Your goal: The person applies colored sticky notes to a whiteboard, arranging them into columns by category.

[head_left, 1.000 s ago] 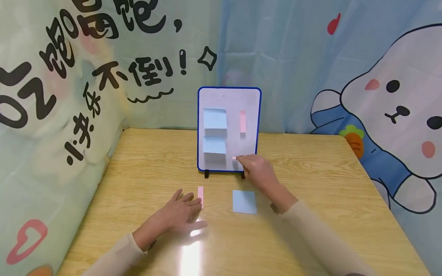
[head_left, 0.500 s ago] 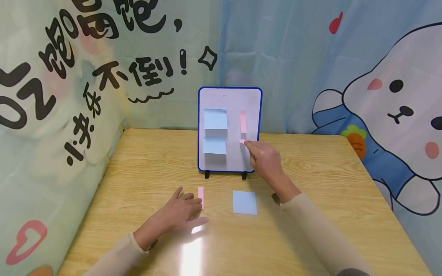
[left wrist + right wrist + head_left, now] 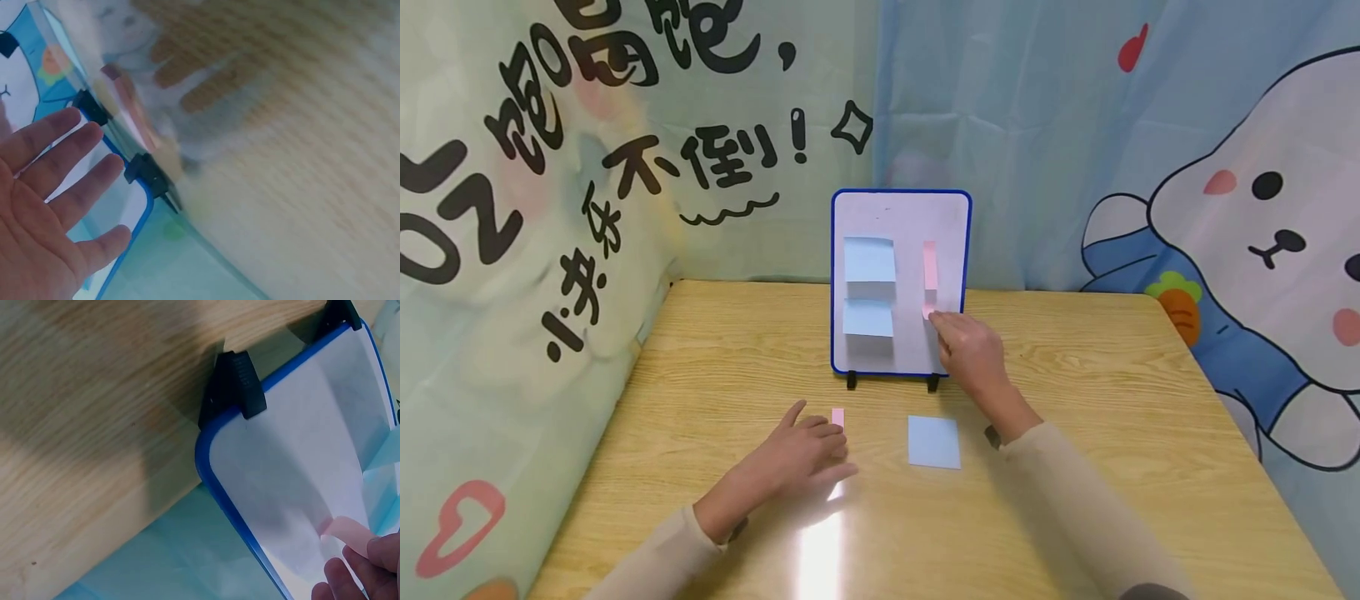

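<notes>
A small whiteboard (image 3: 906, 217) with a blue frame stands on the table. My right hand (image 3: 976, 354) is at its right side, pinching a pink sticky strip (image 3: 351, 534) between thumb and fingers; the strip's far end appears to meet the board. Just above it another pink strip (image 3: 930, 265) hangs on the board. Two light-blue sticky notes, an upper note (image 3: 869, 260) and a lower note (image 3: 868, 317), sit on the left half. My left hand (image 3: 790, 458), fingers extended in the left wrist view, is over the table, partly covering a loose pink strip (image 3: 838, 417).
A blue sticky note (image 3: 934, 442) lies on the wooden table (image 3: 1075, 400) in front of the board. Black feet, one of them a black clip (image 3: 240, 387), support the board's lower edge. Printed curtains (image 3: 1000, 150) hang behind and to the left.
My right hand has carried its pink strip from low on the board up and right, to beneath the other strip. My left hand has shifted slightly, covering more of the loose strip.
</notes>
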Action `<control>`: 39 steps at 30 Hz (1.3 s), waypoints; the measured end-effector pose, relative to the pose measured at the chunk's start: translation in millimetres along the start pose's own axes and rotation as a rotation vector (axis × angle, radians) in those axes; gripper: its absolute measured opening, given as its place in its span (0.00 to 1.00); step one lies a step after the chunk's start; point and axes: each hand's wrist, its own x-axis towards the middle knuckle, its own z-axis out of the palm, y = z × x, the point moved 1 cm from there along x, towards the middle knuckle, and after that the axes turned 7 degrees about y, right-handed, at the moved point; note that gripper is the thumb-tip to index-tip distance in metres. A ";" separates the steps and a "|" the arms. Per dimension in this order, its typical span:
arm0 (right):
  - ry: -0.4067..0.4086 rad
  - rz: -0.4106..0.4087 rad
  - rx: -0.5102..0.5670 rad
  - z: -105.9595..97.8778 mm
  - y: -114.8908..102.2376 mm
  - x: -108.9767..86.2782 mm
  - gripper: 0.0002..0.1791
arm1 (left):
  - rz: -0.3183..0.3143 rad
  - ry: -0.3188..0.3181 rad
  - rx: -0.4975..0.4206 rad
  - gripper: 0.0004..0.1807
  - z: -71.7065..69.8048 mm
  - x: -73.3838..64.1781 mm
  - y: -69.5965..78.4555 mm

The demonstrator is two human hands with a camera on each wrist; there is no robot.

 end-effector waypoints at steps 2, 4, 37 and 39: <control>-0.002 0.001 0.012 1.3 -0.2 -1.8 0.13 | 0.015 0.023 0.003 0.25 -1.5 2.4 0.4; 0.001 -0.004 0.025 3.2 -0.4 -3.5 0.13 | 0.030 0.050 0.017 0.26 -2.8 4.6 0.8; 0.004 0.043 0.083 12.6 0.1 -16.1 0.11 | -0.017 0.051 0.188 0.36 -39.4 173.3 17.8; -0.018 0.068 0.095 12.6 0.1 -17.4 0.13 | -0.019 0.013 0.181 0.38 -36.8 177.4 15.2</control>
